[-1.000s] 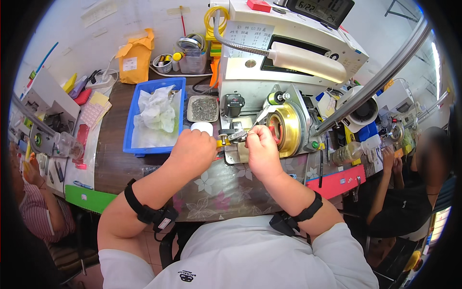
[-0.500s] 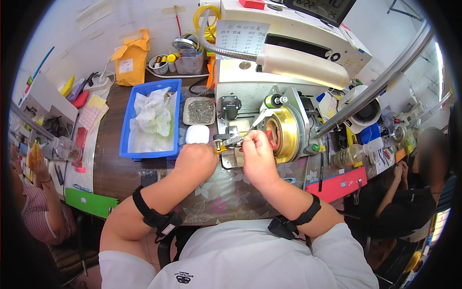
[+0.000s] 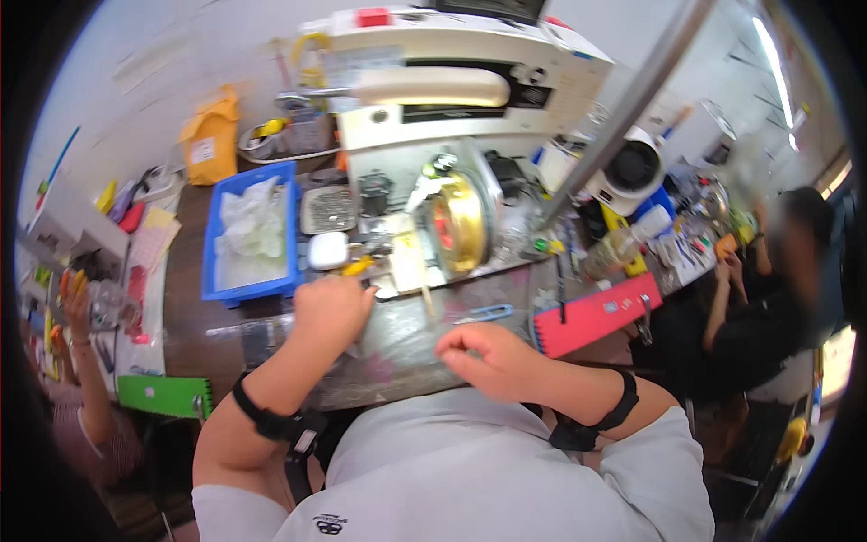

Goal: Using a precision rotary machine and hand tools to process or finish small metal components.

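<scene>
My left hand (image 3: pixel 327 316) is curled closed at the front of a small machine, just below a rounded white box (image 3: pixel 328 251). A small dark tip shows at its fingers, but what it holds is hidden. My right hand (image 3: pixel 488 359) hovers over the table's front edge, apart from the machine. Its thumb and fingers are bent together, and anything between them is too small to make out. The machine's gold wheel (image 3: pixel 467 224) stands upright beyond my hands. Beside the left hand lies a yellow piece (image 3: pixel 358 266). A small blue tool (image 3: pixel 488 313) rests on the table.
A blue tray (image 3: pixel 248 294) with crumpled white wrapping stands left, beside a square dish (image 3: pixel 309 219) of small grey pieces. A lamp (image 3: pixel 433 88) spans the back. Green (image 3: pixel 163 395) and red (image 3: pixel 596 316) boards mark the table's sides. Co-workers sit on both sides.
My right hand has drawn back from the machine's wheel toward my body. My left hand stays near the machine's front. The head view has shifted, and the picture is blurred.
</scene>
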Motion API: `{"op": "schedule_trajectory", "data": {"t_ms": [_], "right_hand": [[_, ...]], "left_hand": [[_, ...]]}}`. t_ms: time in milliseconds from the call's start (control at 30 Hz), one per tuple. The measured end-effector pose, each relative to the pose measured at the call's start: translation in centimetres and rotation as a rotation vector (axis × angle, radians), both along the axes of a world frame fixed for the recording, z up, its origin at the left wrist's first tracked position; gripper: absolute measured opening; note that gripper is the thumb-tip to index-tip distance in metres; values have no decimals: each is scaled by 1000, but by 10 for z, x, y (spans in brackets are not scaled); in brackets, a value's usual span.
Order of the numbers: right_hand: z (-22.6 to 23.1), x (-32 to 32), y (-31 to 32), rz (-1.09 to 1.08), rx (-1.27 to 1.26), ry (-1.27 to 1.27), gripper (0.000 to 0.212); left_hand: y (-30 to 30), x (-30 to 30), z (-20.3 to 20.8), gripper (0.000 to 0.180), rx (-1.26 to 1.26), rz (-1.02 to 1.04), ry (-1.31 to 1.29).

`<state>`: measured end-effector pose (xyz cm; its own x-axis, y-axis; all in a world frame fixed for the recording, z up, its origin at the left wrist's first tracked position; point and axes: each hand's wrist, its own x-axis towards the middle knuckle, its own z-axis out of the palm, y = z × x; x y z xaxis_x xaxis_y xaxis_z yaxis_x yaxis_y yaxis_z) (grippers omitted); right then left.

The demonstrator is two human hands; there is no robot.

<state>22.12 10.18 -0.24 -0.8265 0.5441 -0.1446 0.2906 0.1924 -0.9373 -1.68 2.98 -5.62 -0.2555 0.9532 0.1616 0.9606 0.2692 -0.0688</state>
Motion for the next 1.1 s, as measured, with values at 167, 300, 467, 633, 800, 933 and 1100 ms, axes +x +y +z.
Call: {"op": "schedule_trajectory", "data": {"t_ms": [167, 300, 467, 633, 800, 933, 1100], "right_hand": [[-24, 101, 1, 123, 311, -149, 22], [-53, 155, 6, -324, 535, -221, 16], [-100, 233, 55, -865, 766, -310, 11], [-108, 257, 74, -922, 735, -206, 12], [-111, 251, 79, -852, 883, -218, 9], [-114, 248, 81, -850, 953, -277, 8], [-111, 245, 83, -802, 1240, -240, 10]], "left_hand": [[-22, 40, 24, 39, 237, -214, -165], [-16, 77, 31, 36, 117, -189, -445], [-6, 113, 38, 31, 59, -327, -589], [-3, 129, 40, 30, 46, -387, -562], [0, 135, 44, 27, 60, -376, -584], [2, 136, 46, 25, 59, -401, -572], [3, 138, 43, 24, 56, -419, -575]]}}
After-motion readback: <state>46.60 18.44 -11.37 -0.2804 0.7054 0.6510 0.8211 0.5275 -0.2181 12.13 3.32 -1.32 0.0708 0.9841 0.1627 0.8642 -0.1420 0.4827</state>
